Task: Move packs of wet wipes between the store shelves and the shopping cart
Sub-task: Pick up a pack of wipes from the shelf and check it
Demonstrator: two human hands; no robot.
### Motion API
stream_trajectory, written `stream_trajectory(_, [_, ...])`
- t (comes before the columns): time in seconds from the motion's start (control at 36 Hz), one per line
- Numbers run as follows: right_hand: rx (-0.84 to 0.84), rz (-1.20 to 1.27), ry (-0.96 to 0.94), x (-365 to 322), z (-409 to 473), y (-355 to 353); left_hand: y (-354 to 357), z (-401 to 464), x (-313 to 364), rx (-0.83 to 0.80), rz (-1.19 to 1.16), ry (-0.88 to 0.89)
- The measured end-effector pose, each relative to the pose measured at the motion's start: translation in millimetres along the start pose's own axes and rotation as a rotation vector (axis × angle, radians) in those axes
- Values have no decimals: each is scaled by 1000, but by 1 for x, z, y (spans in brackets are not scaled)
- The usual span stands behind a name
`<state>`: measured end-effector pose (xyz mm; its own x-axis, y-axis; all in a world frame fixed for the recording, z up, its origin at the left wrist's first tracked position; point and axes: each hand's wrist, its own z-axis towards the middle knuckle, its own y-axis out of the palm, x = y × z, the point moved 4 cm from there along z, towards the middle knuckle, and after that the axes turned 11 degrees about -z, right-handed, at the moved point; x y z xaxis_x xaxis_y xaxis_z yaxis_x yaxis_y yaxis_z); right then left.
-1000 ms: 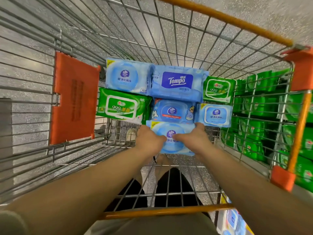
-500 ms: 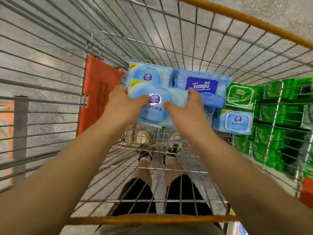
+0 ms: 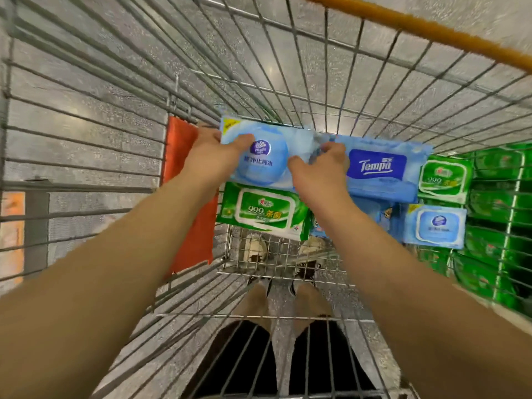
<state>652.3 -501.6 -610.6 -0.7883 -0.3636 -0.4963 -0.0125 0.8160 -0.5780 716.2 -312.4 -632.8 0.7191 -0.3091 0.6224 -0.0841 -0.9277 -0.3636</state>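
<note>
A head-worn camera looks down into a wire shopping cart (image 3: 359,90). Both bare hands hold one pale blue pack of wet wipes (image 3: 266,155) at the cart's far end: the left hand (image 3: 211,156) grips its left edge with the thumb on top, the right hand (image 3: 318,171) pinches its right edge. The pack seems to be going down onto the row of packs, so it is best kept level, lowered flat and released only once it rests squarely beside the blue Tempo pack (image 3: 380,168), just to its right. A green 999 pack (image 3: 263,211) lies just nearer the person; a second green pack (image 3: 444,178) and a small blue pack (image 3: 434,227) lie further right. An orange panel (image 3: 187,197) hangs on the cart's left wall. Beyond the right wall, store shelves (image 3: 498,226) hold green packs. Speckled grey floor shows through the wires.
</note>
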Motion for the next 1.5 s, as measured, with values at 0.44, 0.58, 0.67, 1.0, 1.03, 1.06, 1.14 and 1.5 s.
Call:
stream_trajectory(0.44, [-169, 256, 193, 12, 15, 19, 15, 52, -22, -138, -247, -288])
stream_trajectory(0.58, [-208, 376, 184, 15, 20, 27, 24, 23, 7, -225, -410, -360])
stream_trajectory(0.67, [-236, 421, 169, 15, 24, 32, 28, 20, 8, -269, -460, -397])
stream_trajectory(1.0, [-288, 488, 106, 21, 38, 39, 33, 23, 4, -390, -549, -430])
stream_trajectory(1.03, [-297, 501, 104, 22, 39, 40, 34, 24, 3, -383, -559, -433])
stream_trajectory(1.06, [-304, 513, 100, 23, 40, 40, 35, 25, 2, -374, -566, -435])
stream_trajectory(1.14, [-311, 546, 102, 25, 41, 40, 35, 24, 2, -354, -585, -442])
stream_trajectory(1.5, [-310, 663, 61, 8, 17, 10, 25, -7, 25, -359, -568, -360])
